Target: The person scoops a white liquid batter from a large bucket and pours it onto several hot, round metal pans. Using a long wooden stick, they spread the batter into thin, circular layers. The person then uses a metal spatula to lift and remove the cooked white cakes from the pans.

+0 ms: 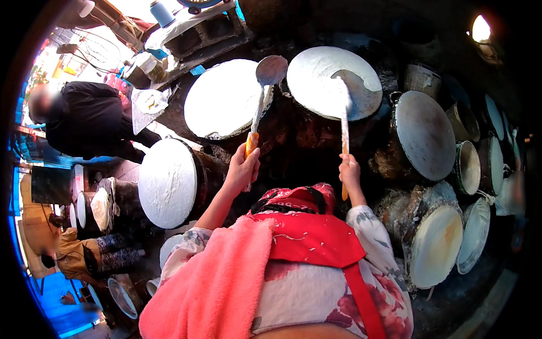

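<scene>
Left hand point(244, 168) has the ladle point(257, 116) gripped by its orange handle, bowl near the left pan point(219, 97)'s edge; right hand point(350, 172)'s wrapped round a long stick point(345, 131), far end over the white-smeared right pan point(366, 101); long handles probably keep fingers clear.

The tool point(345, 131) in the right hand point(350, 169) blurs at its white end, the left sleeve point(191, 239) partly hides a pale disc point(167, 247), and the lower edge crops the towel point(212, 282).

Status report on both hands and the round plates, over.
Left hand holding ladle. Right hand holding spreader at round plate, partly coated white. Ladle partly hides neighbouring plate.
</scene>
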`<action>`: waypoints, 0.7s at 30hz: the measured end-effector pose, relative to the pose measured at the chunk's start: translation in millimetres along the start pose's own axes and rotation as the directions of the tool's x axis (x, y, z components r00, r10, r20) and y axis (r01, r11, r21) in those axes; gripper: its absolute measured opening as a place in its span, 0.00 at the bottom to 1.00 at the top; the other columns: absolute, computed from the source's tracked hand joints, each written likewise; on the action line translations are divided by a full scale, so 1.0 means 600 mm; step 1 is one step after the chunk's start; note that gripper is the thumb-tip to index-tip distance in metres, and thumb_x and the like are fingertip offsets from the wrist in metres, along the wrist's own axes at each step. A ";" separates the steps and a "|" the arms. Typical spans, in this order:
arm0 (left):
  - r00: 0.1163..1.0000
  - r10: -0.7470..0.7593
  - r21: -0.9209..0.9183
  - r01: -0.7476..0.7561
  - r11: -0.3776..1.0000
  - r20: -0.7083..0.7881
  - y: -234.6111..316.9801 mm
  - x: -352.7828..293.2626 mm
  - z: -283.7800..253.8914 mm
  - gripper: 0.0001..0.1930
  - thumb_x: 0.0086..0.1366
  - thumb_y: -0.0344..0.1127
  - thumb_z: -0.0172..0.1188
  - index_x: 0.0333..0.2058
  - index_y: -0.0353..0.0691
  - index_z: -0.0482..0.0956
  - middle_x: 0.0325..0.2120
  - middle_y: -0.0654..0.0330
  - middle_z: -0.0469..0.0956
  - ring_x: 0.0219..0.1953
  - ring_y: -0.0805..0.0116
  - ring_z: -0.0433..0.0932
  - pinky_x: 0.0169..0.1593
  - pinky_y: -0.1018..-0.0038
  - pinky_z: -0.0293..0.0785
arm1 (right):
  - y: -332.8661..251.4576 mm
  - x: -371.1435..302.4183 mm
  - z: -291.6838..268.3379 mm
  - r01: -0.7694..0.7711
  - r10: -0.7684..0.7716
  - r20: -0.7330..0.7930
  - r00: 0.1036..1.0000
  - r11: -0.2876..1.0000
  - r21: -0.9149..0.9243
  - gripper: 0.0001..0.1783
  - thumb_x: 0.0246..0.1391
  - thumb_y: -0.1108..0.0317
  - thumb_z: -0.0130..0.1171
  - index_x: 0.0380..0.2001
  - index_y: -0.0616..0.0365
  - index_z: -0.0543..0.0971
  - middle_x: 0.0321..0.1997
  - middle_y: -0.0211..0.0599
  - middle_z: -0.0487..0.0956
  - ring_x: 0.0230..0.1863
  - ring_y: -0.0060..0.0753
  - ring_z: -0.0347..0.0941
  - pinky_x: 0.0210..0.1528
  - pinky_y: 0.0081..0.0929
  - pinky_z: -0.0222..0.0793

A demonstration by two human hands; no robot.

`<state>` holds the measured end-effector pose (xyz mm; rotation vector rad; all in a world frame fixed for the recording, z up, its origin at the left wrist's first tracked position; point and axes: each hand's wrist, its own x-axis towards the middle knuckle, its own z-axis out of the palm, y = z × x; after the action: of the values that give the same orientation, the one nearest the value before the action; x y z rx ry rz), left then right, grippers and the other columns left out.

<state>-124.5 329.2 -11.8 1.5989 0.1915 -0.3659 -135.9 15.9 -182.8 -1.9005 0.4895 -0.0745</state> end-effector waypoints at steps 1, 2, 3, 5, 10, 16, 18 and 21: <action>1.000 -0.004 -0.005 0.004 1.000 0.005 -0.001 0.000 0.003 0.16 0.67 0.41 0.49 0.49 0.41 0.63 0.16 0.66 0.65 0.10 0.78 0.62 0.14 0.82 0.59 | -0.019 -0.012 -0.014 -0.070 0.072 -0.014 0.997 0.991 0.111 0.15 0.62 0.59 0.44 0.36 0.56 0.76 0.11 0.23 0.61 0.07 0.17 0.56 0.09 0.20 0.50; 1.000 -0.009 -0.008 0.009 1.000 0.030 0.002 0.002 0.013 0.16 0.67 0.41 0.49 0.49 0.41 0.63 0.15 0.66 0.65 0.10 0.78 0.62 0.14 0.81 0.59 | -0.005 -0.016 -0.011 0.044 -0.045 -0.002 0.999 0.999 -0.031 0.14 0.61 0.59 0.44 0.36 0.55 0.76 0.13 0.29 0.65 0.10 0.25 0.60 0.12 0.26 0.54; 0.999 -0.019 -0.011 0.020 1.000 0.041 0.002 0.002 0.020 0.15 0.67 0.41 0.49 0.48 0.41 0.63 0.15 0.66 0.65 0.10 0.78 0.62 0.14 0.81 0.59 | 0.009 -0.020 -0.002 0.165 -0.163 0.024 0.986 0.971 -0.175 0.14 0.61 0.58 0.45 0.36 0.55 0.75 0.15 0.34 0.68 0.13 0.34 0.65 0.14 0.33 0.58; 0.998 -0.038 -0.014 0.039 0.999 0.042 0.008 0.006 0.029 0.15 0.67 0.42 0.49 0.48 0.41 0.64 0.15 0.66 0.65 0.10 0.77 0.62 0.14 0.81 0.59 | -0.032 -0.037 0.010 0.418 -0.399 0.135 0.907 0.813 -0.406 0.13 0.59 0.58 0.46 0.35 0.54 0.75 0.20 0.48 0.75 0.21 0.53 0.73 0.22 0.46 0.66; 0.995 -0.084 0.020 0.083 0.996 0.060 0.021 0.018 0.048 0.14 0.67 0.42 0.48 0.46 0.41 0.65 0.15 0.66 0.65 0.10 0.77 0.63 0.14 0.80 0.59 | 0.006 0.013 -0.086 0.036 -0.038 -0.005 0.999 0.975 -0.218 0.14 0.59 0.59 0.45 0.30 0.56 0.76 0.26 0.52 0.77 0.31 0.57 0.74 0.31 0.50 0.68; 0.991 -0.117 0.018 0.116 0.993 0.072 0.027 0.020 0.073 0.13 0.67 0.42 0.48 0.45 0.41 0.65 0.15 0.65 0.65 0.11 0.77 0.63 0.14 0.80 0.60 | -0.007 -0.013 -0.105 0.345 -0.271 0.223 0.936 0.829 -0.440 0.10 0.58 0.62 0.46 0.33 0.53 0.74 0.26 0.52 0.77 0.31 0.59 0.73 0.31 0.52 0.68; 0.982 -0.173 -0.002 0.174 0.985 0.080 0.040 0.029 0.086 0.13 0.67 0.42 0.48 0.45 0.41 0.65 0.15 0.65 0.65 0.11 0.76 0.63 0.14 0.80 0.60 | 0.034 0.022 -0.151 0.294 -0.285 0.079 0.955 0.889 -0.350 0.11 0.58 0.60 0.46 0.32 0.53 0.75 0.27 0.52 0.77 0.31 0.58 0.74 0.32 0.52 0.68; 0.986 -0.118 -0.016 0.121 0.993 0.115 0.032 0.048 0.096 0.13 0.67 0.42 0.48 0.44 0.41 0.65 0.15 0.65 0.66 0.10 0.76 0.63 0.14 0.80 0.59 | 0.008 0.081 -0.177 0.074 -0.076 0.007 0.997 0.938 -0.337 0.11 0.58 0.60 0.47 0.32 0.54 0.76 0.28 0.51 0.77 0.32 0.57 0.74 0.32 0.49 0.68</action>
<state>-97.8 267.9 -5.3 1.5432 0.2042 -0.5445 -122.6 -96.8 -155.7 -2.2571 0.4551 -0.0492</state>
